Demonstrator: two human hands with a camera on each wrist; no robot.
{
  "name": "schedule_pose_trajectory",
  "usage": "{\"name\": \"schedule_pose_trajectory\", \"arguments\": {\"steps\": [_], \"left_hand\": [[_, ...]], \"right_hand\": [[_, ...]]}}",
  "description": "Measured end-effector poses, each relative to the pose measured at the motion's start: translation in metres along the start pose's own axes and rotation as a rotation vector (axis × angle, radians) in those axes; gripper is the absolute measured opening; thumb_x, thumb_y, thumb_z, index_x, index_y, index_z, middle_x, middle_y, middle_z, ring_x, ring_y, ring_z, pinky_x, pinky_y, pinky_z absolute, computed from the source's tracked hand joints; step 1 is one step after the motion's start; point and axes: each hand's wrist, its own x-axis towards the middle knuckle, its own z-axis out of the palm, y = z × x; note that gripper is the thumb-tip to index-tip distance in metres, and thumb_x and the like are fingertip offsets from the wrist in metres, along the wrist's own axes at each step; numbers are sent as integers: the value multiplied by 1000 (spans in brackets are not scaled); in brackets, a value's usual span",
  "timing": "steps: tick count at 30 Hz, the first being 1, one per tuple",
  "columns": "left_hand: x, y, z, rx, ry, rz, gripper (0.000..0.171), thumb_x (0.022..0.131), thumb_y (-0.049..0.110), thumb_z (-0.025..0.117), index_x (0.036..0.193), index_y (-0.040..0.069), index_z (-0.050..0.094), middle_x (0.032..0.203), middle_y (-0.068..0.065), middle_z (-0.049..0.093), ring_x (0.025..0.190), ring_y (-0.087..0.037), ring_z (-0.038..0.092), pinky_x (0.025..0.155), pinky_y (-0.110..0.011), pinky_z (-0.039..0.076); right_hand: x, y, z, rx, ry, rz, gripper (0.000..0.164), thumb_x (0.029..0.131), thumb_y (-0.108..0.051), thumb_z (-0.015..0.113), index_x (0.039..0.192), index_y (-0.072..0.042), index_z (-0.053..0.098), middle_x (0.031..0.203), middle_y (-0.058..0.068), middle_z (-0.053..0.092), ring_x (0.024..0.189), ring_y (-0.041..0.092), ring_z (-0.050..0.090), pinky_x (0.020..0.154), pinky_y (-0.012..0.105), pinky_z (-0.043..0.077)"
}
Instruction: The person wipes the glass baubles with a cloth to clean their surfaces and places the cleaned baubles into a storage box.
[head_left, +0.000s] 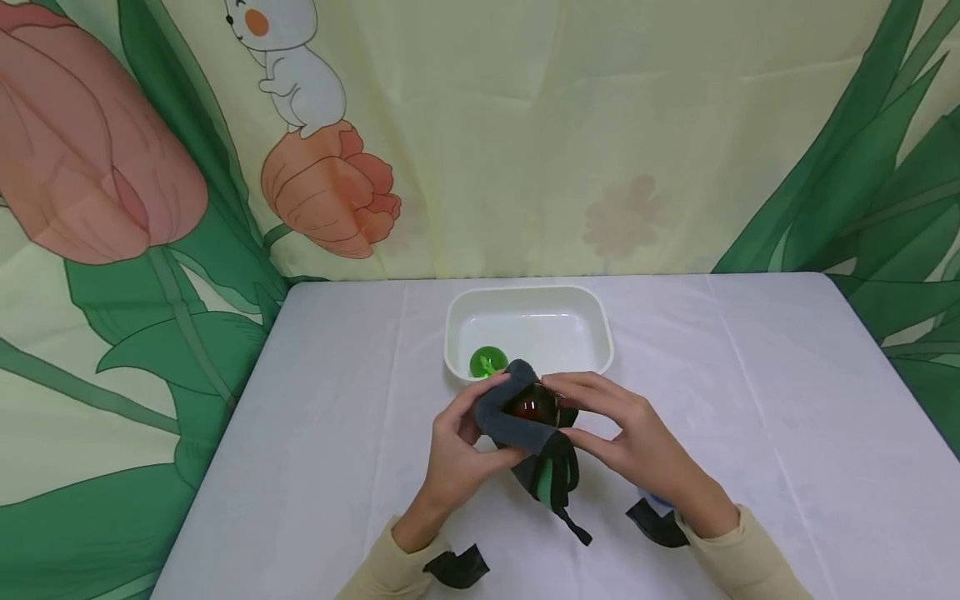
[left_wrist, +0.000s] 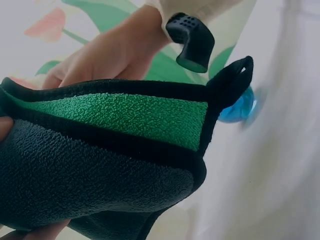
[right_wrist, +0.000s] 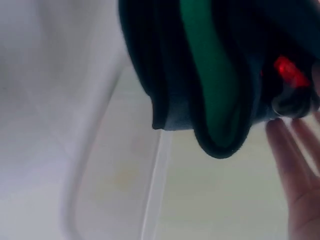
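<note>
Both hands are raised over the table, just in front of a white tray [head_left: 555,333]. My left hand [head_left: 459,450] grips a folded cloth [left_wrist: 100,165], dark grey on one face and green on the other, with black edging and a hanging loop. In the cloth's fold sits a shiny, see-through ball with red in it [head_left: 535,406], partly covered by the fabric. My right hand [head_left: 626,425] holds this ball from the right, fingers at its far side and thumb at the near side. In the right wrist view, fingertips [right_wrist: 276,131] are right at the ball [right_wrist: 292,100].
A green see-through ball [head_left: 488,362] lies in the tray's near left corner. A blue ball [left_wrist: 240,107] is on the white-covered table [head_left: 337,417], mostly hidden behind my right wrist in the head view. A printed curtain [head_left: 525,150] hangs behind.
</note>
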Motion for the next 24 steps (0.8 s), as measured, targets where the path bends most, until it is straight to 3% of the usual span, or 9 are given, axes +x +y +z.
{"name": "schedule_pose_trajectory", "arguments": {"steps": [4,9,11,13,15,18,24], "left_hand": [[0,-1,-1,-16,2,0,71,71,-15,79,136,-3,52,136,-23,55,119,-23,61,93,-32,55],[-1,-1,0,-37,0,-7,70,73,-15,78,136,-2,51,137,-22,55,120,-22,61,93,-31,55],[-1,-1,0,-40,0,-15,70,73,-15,78,137,-2,51,136,-22,55,118,-21,62,91,-30,56],[-2,-1,0,-38,3,-22,70,73,-14,78,137,-2,51,137,-22,55,118,-20,62,90,-30,56],[-3,-1,0,-33,3,-20,71,73,-14,78,137,-2,51,138,-22,55,118,-20,62,90,-29,56],[-4,0,0,-22,-3,-18,72,72,-15,79,137,-2,51,139,-21,54,123,-22,59,93,-30,55],[-3,1,-2,-16,2,-32,70,70,-15,80,134,-3,54,139,-21,55,124,-22,59,96,-31,53]], "right_hand": [[0,1,1,-119,-11,-121,49,97,-36,58,138,-9,59,140,9,56,128,18,55,100,17,46],[2,0,4,-203,-28,-200,49,100,-37,48,139,-9,58,141,11,55,128,22,55,101,15,44],[2,-1,4,-218,-36,-189,47,100,-33,50,139,-8,57,139,10,56,125,23,57,100,15,45],[2,-2,5,-198,-38,-137,45,98,-23,60,140,-7,55,136,9,59,119,20,61,97,15,48],[2,-4,6,-149,-40,-64,51,93,-11,69,142,-7,54,135,7,60,114,17,64,92,17,51],[2,-5,8,-87,-41,26,62,85,6,71,143,-9,52,135,5,61,110,13,65,86,21,55],[2,-5,8,-62,-54,49,63,85,2,74,143,-10,52,138,5,60,115,14,64,87,23,56]]}}
